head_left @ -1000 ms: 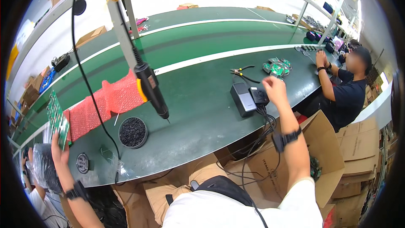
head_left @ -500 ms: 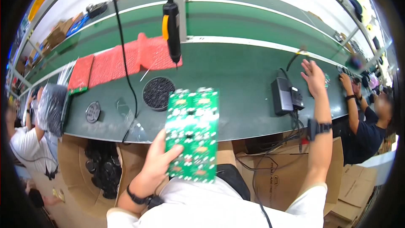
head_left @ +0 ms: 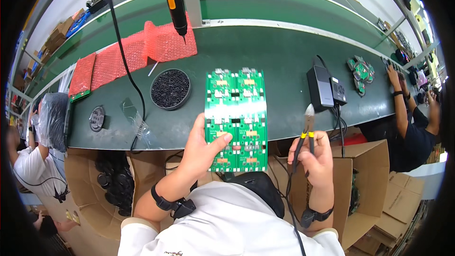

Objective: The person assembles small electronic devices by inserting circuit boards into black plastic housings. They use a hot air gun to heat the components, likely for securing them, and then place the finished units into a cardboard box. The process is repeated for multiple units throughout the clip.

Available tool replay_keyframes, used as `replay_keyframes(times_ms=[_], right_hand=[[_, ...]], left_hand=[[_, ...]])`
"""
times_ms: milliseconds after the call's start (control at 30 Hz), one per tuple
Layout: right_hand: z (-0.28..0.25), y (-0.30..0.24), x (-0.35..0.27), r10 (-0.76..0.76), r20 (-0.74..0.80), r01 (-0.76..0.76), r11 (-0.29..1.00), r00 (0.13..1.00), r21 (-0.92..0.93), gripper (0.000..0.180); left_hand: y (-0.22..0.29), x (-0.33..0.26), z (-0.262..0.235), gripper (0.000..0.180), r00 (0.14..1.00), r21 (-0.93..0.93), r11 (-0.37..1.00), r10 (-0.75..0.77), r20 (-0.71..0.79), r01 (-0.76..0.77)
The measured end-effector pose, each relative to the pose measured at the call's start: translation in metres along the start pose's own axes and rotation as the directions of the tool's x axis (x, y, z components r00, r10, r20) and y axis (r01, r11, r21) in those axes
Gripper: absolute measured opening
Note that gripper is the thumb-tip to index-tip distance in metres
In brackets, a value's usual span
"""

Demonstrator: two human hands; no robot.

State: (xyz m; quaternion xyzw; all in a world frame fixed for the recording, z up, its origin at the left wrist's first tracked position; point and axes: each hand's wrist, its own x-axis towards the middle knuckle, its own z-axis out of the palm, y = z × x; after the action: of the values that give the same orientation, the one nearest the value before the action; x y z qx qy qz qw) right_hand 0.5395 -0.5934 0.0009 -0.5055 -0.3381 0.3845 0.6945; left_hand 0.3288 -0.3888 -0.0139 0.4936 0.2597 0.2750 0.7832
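Note:
My left hand point(head_left: 201, 149) grips the lower left edge of a green circuit board panel point(head_left: 235, 109), thumb on its face. The panel is made of several joined boards and is held up at the table's front edge. To its right, my right hand point(head_left: 315, 159) is closed around the dark handles of side cutters point(head_left: 308, 130) with yellow bands. Their metal jaws point up and stand apart from the panel. A round dish of small black screws point(head_left: 170, 89) sits on the table, left of the panel. Above it hangs an electric screwdriver point(head_left: 175, 4) with an orange lever.
Red bubble wrap point(head_left: 118, 52) lies at the back left. Two power adapters point(head_left: 324, 87) and a pile of small green boards point(head_left: 361, 73) are on the right. Cardboard boxes point(head_left: 95, 194) stand below the front edge. Co-workers sit on both sides, one with arms point(head_left: 398, 97) on the table.
My right hand has come back from the far right of the table and now holds side cutters. The panel has shifted right and up in the picture, still in my left hand.

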Motion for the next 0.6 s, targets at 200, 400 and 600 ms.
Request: replay_keyframes(times_ms=[200, 400, 600], right_hand=[[0.011, 0.019, -0.040, 0.319, -0.045, -0.319, 0.906, 0.947, -0.279, 0.045], [0.024, 0.036, -0.047, 0.299, -0.071, -0.307, 0.910, 0.952, -0.280, 0.037], [0.022, 0.032, -0.046, 0.339, -0.081, -0.349, 0.915, 0.937, -0.203, 0.039]], left_hand=[[0.004, 0.015, 0.022, 0.043, 0.999, -0.055, 0.997, 0.049, 0.000, -0.049], [-0.006, 0.033, 0.030, 0.042, 0.991, -0.019, 0.992, 0.129, 0.034, -0.128], [-0.008, 0.037, 0.037, 0.043, 0.989, -0.040, 0.989, 0.144, 0.041, -0.142]])
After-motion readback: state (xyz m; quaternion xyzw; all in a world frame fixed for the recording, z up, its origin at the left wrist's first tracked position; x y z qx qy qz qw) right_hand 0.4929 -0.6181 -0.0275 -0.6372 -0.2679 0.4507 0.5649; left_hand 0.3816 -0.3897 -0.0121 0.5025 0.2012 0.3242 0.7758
